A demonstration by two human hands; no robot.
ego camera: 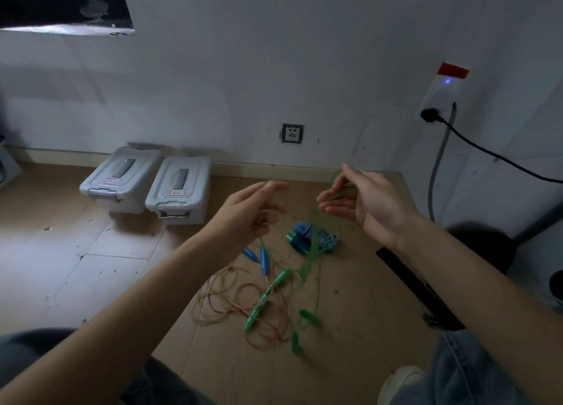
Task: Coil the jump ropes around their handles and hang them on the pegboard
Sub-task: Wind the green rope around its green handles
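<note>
Nearest, person's knees in jeans at bottom corners, white shoe [399, 383] bottom right, both bare forearms reaching fwd over the floor [61, 237]. On floor btw the arms: loose tangle of thin red/yellow rope [231, 301] w/ two blue handles [264, 260] at its top edge, and a green-handled rope [268, 295] lying across it, second green handle blurred lower right. Green cord [313, 252] rises off the floor up to right hand [362, 203], fingers half curled w/ cord pinched at the tips, motion-blurred. Left hand [253, 212] raised, fingers loosely curled, thin strand hangs from under it; can't tell if actually pinched. Just behind the cord, a coiled blue/white braided rope bundle [313, 238] w/ blue handles lies on floor. Black strip [408, 279] on floor at right. Farther back, two grey lidded bins [146, 188] side by side against wall [243, 69]. Wall socket [292, 133] mid, white power strip [441, 93] w/ black plug and cable at right, window corner top left. No pegboard in shot.
</note>
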